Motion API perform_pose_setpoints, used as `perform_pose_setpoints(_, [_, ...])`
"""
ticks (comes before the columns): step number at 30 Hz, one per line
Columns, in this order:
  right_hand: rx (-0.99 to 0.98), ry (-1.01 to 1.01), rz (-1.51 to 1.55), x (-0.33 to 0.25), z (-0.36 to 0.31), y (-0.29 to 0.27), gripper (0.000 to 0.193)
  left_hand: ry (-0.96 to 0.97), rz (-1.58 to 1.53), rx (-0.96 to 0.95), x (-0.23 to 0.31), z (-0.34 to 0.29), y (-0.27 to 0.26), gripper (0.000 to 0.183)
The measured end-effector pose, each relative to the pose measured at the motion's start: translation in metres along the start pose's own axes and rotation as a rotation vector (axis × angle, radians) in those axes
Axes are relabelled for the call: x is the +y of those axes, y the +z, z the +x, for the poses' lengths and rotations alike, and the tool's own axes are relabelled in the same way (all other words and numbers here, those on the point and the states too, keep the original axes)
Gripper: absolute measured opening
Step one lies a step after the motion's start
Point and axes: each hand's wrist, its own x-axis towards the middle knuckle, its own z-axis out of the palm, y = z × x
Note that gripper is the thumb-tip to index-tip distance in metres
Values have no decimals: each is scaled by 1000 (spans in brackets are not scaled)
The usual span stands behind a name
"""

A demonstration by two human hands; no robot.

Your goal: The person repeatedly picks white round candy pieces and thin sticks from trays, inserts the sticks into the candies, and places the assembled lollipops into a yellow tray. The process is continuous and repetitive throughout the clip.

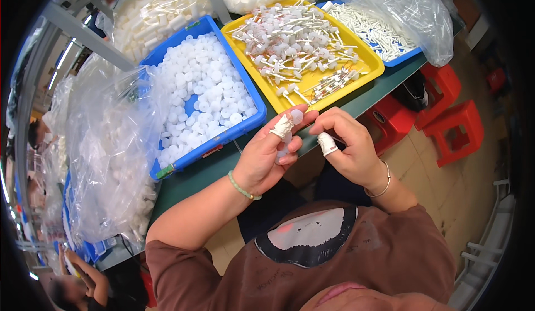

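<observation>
"Bulging at the far left, a clear plastic bag (pixel 111 160) sits beside a blue tray (pixel 245 126) heaped with loose discs (pixel 206 82), all cloudy white."

"And the left hand (pixel 259 158)?"

"It's in front of that tray, fingers curled round a few held discs (pixel 296 116). One shows up by the fingertips, others lower, against the curled fingers. A white wrap (pixel 281 126) covers the thumb, and there's a bead bracelet (pixel 242 189) on the wrist."

"What's past it?"

"A yellow tray (pixel 365 63), behind both hands, piled with wired pieces (pixel 295 38): white sticks, discs and thin reddish wires."

"The right hand (pixel 354 146)?"

"Just beside the left one, thumb wrapped too, index fingertip near the thumb. I can't tell whether it pinches anything."

"Farther right?"

"Another tray, blue (pixel 404 58), full of white sticks (pixel 373 32), partly under plastic. Lower down, red stools (pixel 454 132) stand on the floor."
</observation>
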Motion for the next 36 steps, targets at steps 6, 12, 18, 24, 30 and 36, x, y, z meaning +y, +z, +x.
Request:
perform_pose_setpoints(6, [26, -13, -73, 0, -2, 0, 18, 2, 37, 21, -1, -1, 1, 44])
perform_pose_setpoints(12, [38, -39, -138, -1, -2, -2, 18, 27, 84, 35, -3, 0, -2, 42])
perform_pose_setpoints(18, [63, 15, -156, -5, -1, -6, 20, 37, 159, 65, -2, -1, 4, 39])
perform_pose_setpoints(24, [91, -92, -266, -2, 0, -6, 24, 43, 177, 77, -2, -1, 4, 39])
perform_pose_setpoints(30, [109, -158, -308, -3, 2, -4, 32, 45, 160, 92, -4, 0, 2, 39])
perform_pose_setpoints(36, [103, -221, -384, -4, -1, -5, 39, 45, 170, 94, -5, 0, 3, 39])
